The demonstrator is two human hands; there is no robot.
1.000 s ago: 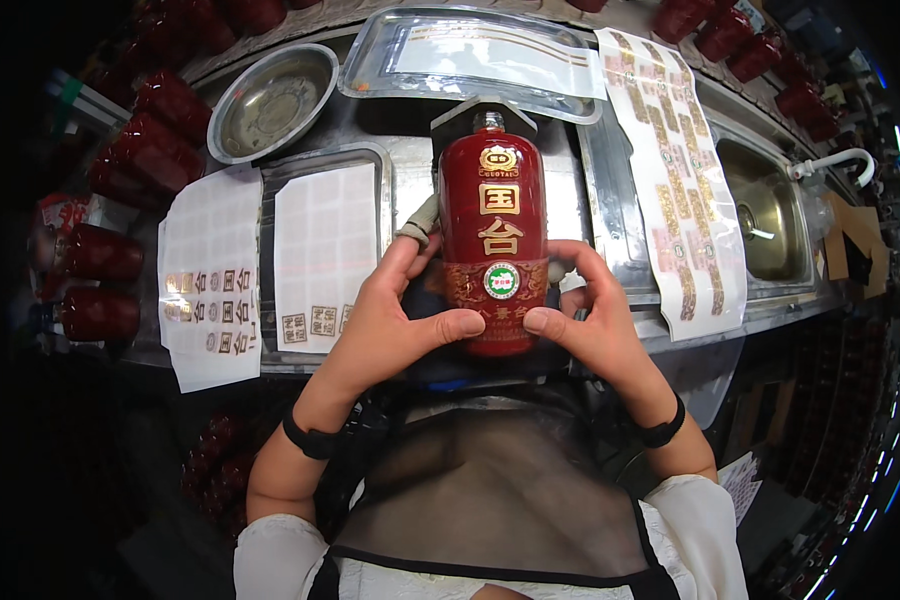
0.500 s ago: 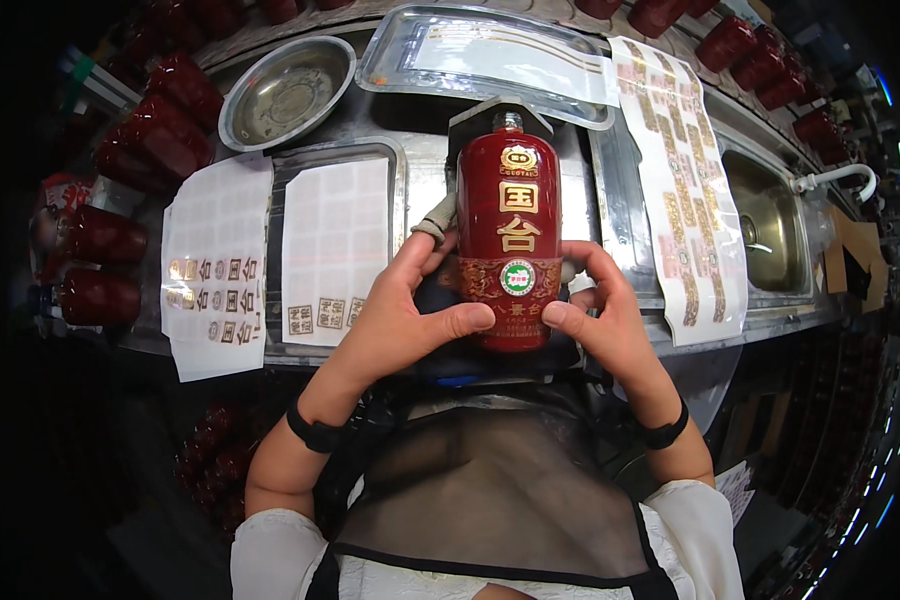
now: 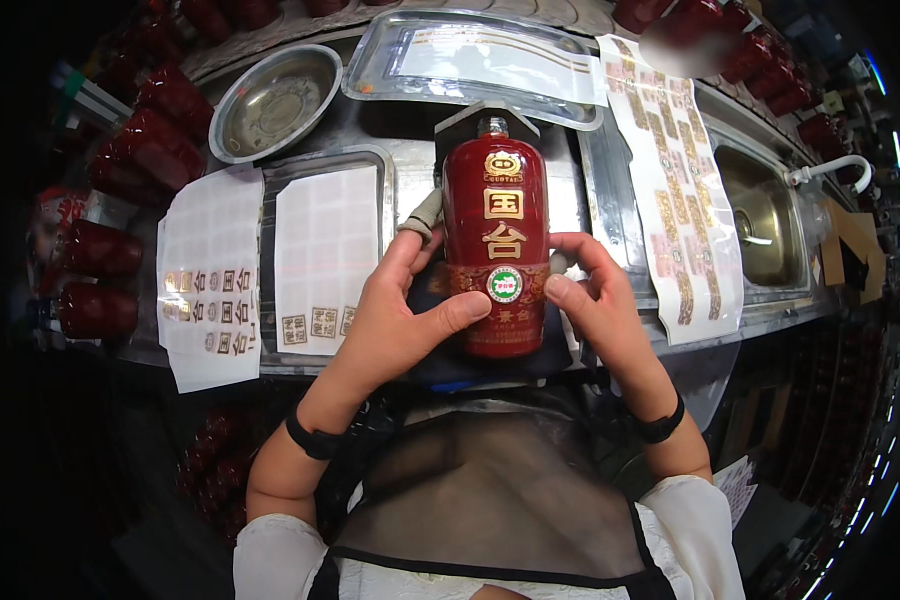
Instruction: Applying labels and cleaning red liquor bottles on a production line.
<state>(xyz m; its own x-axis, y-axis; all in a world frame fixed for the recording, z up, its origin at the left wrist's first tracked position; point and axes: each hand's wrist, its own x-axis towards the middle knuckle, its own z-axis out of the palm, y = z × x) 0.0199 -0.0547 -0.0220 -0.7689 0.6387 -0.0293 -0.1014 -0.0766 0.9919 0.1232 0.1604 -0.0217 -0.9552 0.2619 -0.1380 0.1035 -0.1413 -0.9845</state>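
Observation:
A glossy dark red bottle [image 3: 495, 215] lies between my hands with its neck pointing away. Gold characters run down its front, and a patterned band with a round green-and-white emblem circles its lower part. My left hand [image 3: 395, 315] holds the left side, thumb on the band beside the emblem. A beige cover [image 3: 427, 213] sits on one of its fingers. On the right side, my right hand [image 3: 610, 315] grips the bottle, its thumb at the band's edge and its other fingers partly hidden. A dark support [image 3: 488, 112] shows behind the bottle's neck.
Sheets of gold character transfers [image 3: 210, 290] and seal-shaped transfers [image 3: 325, 250] lie at left. A round metal basin [image 3: 232, 140] and a metal tray [image 3: 370, 80] stand behind. A long patterned sheet [image 3: 675, 200] borders the sink [image 3: 785, 270]. More red bottles [image 3: 150, 155] crowd the edges.
Both thumbs have slid slightly up the bottle's band, away from its base. The whole view has shifted a little, with the bottle still held in both hands.

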